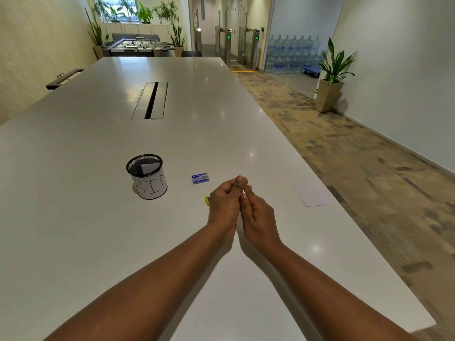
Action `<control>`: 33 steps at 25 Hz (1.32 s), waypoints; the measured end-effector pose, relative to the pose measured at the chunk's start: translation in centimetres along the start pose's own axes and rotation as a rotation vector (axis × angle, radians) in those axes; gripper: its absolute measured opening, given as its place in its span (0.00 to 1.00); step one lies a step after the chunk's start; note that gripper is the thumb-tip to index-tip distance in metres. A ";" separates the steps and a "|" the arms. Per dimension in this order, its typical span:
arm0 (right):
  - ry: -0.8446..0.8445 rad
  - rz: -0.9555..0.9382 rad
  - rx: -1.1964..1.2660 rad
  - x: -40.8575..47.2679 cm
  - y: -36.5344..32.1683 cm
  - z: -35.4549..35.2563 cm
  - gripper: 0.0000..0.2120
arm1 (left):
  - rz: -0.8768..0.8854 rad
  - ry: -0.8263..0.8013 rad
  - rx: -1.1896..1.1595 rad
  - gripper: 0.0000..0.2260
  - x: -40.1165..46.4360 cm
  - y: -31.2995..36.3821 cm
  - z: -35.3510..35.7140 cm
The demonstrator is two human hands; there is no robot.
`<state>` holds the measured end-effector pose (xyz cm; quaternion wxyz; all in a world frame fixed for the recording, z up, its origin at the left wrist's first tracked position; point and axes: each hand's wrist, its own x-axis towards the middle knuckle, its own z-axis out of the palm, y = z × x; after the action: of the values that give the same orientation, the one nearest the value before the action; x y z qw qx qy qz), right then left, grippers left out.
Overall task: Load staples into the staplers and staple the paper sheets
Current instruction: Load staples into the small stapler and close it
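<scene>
Right now both hands meet over the table's [103, 217] near-right part: left hand [222, 206] and right hand [257, 212] w/ fingers curled together, pinching sth small and pale at the tips — too small to tell what. Yellow stapler [206, 201], mostly hidden, peeks out just beside the left hand's outer edge, so left is nearer; its long axis can't be read. Staple box [200, 178] lies just beyond the hands, toward the far edge. Paper sheet [310, 194] sits by the right edge, nearer the right hand. Mesh cup marked BIN [147, 177] stands left of the box.
</scene>
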<state>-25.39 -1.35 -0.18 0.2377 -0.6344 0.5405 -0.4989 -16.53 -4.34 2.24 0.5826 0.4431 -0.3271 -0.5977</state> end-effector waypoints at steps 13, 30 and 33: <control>0.004 0.119 -0.558 2.2 1.6 -0.6 0.12 | 0.304 0.147 0.736 0.14 0.7 1.2 -3.8; -0.179 -0.033 -1.036 2.5 3.4 0.8 0.30 | 0.255 0.239 0.899 0.13 2.1 0.5 -10.3; -0.114 -0.051 -1.028 2.4 2.2 0.5 0.30 | 0.257 0.240 0.907 0.13 2.0 0.4 -10.4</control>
<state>-26.16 -4.36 -1.33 -0.0879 -0.7086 0.6862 -0.1392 -6.70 -5.03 -1.75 0.4337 0.6742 -0.5370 -0.2627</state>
